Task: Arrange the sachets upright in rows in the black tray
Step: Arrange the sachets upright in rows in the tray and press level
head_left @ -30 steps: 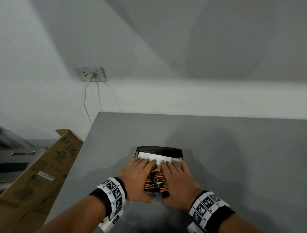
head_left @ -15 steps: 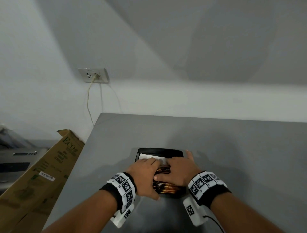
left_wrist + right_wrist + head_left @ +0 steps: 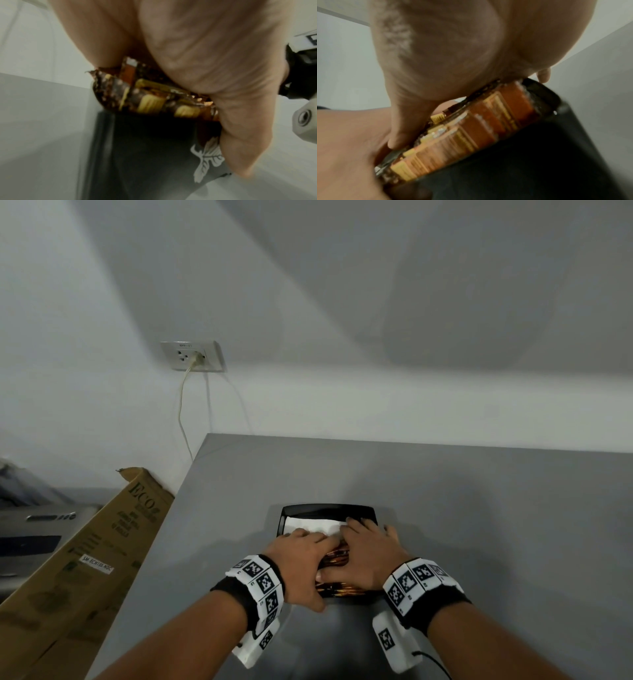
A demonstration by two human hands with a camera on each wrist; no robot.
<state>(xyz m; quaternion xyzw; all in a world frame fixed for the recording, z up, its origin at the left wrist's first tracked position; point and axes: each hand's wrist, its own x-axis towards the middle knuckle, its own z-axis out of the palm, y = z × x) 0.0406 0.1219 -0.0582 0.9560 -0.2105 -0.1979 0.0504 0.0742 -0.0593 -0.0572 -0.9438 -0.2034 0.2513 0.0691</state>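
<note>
orange and brown sachets (image 3: 337,556) stand packed in the black tray (image 3: 327,510) near the tabletop's (image 3: 479,508) front edge, beneath both palms; left hand (image 3: 298,566) and right hand (image 3: 368,556) lie flat on their tops, fingers relaxed, grasping nothing.

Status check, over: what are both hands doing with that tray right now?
Left hand and right hand press flat on the sachets. Sachets packed upright in black tray. Nothing in the way.

Sachets (image 3: 337,556) in tray (image 3: 327,509), under hands (image 3: 368,556)
</note>
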